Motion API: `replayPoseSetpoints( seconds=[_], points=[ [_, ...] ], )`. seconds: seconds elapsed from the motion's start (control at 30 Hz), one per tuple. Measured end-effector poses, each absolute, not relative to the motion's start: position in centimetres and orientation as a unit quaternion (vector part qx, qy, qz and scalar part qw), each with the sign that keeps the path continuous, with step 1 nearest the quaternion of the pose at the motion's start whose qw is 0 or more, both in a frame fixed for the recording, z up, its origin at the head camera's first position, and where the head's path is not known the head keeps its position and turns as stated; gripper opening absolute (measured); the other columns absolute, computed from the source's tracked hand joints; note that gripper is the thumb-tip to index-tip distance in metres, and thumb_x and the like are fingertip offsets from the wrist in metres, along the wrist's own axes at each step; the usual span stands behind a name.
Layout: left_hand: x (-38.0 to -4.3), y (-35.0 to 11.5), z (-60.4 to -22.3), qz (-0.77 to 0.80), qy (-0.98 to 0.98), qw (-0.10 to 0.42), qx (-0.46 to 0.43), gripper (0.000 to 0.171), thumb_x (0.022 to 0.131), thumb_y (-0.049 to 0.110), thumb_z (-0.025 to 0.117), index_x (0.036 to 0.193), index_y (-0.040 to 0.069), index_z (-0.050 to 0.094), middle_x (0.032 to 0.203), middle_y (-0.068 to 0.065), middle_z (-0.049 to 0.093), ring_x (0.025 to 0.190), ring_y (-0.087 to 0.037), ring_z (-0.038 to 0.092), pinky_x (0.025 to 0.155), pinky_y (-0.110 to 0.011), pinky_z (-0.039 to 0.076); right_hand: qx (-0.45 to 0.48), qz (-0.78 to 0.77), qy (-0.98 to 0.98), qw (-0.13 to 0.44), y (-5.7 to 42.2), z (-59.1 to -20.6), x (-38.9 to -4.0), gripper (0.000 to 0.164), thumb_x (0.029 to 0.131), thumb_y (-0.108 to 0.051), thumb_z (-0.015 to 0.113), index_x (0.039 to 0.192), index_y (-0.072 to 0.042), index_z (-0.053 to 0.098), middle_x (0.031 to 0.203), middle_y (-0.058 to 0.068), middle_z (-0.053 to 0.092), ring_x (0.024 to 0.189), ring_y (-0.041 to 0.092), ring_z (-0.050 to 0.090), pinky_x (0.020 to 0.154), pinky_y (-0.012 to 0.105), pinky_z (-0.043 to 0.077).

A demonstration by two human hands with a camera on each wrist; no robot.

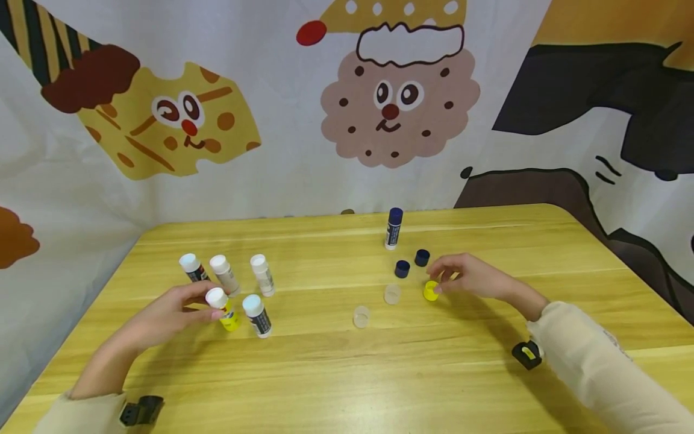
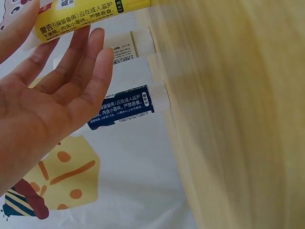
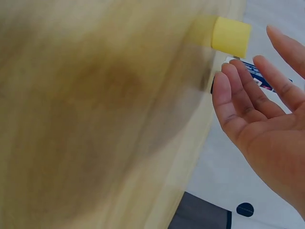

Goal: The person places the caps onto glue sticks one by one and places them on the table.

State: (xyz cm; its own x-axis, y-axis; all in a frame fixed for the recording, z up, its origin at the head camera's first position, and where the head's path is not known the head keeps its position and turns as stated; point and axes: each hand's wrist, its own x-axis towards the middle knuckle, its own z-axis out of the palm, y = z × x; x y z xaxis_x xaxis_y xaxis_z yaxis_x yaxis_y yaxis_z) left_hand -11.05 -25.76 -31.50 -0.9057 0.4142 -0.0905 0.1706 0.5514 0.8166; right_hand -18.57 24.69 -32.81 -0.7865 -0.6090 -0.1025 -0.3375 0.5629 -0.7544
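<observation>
In the head view, my left hand (image 1: 168, 316) holds a yellow glue stick (image 1: 230, 318) near its white top, between thumb and fingers. The left wrist view shows this yellow glue stick (image 2: 90, 18) at the upper edge, with the lower fingers loosely bent below it. At the right, my right hand (image 1: 472, 276) is beside a small yellow cap (image 1: 431, 291) on the table. Seen from the right wrist, the fingers are spread a little and the yellow cap (image 3: 231, 37) lies just beyond the fingertips, with a gap between.
Around the left hand stand several white-topped glue sticks, among them a dark blue one (image 1: 259, 320) and a white one (image 1: 262, 276). A capped blue glue stick (image 1: 393, 230) stands farther back. Two blue caps (image 1: 402, 269) and two clear caps (image 1: 361, 317) lie mid-table.
</observation>
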Motion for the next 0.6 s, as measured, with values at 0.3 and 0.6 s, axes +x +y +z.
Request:
replayPoseSetpoints(
  seconds=[0.3, 0.6],
  points=[
    [-11.0, -25.5, -31.4, 0.449, 0.867, 0.14, 0.165, 0.031, 0.088, 0.021, 0.061, 0.108, -0.001, 0.054, 0.1, -0.012, 0.054, 0.091, -0.016, 0.053, 0.072, -0.033, 0.048, -0.269, -0.394, 0.856, 0.199, 24.8, -33.6, -18.4, 0.034, 0.082, -0.011, 0.068, 0.11, 0.005, 0.058, 0.103, 0.014, 0.058, 0.081, 0.021, 0.056, 0.072, 0.029, 0.049],
    [-11.0, -25.5, -31.4, 0.453, 0.865, 0.144, 0.157, 0.034, 0.088, 0.021, 0.062, 0.111, -0.003, 0.053, 0.1, -0.013, 0.055, 0.093, -0.023, 0.054, 0.073, -0.035, 0.048, -0.266, -0.394, 0.856, 0.202, 24.9, -34.2, -18.5, 0.032, 0.082, -0.01, 0.068, 0.109, 0.003, 0.058, 0.101, 0.011, 0.058, 0.079, 0.02, 0.054, 0.07, 0.028, 0.049]
  ],
)
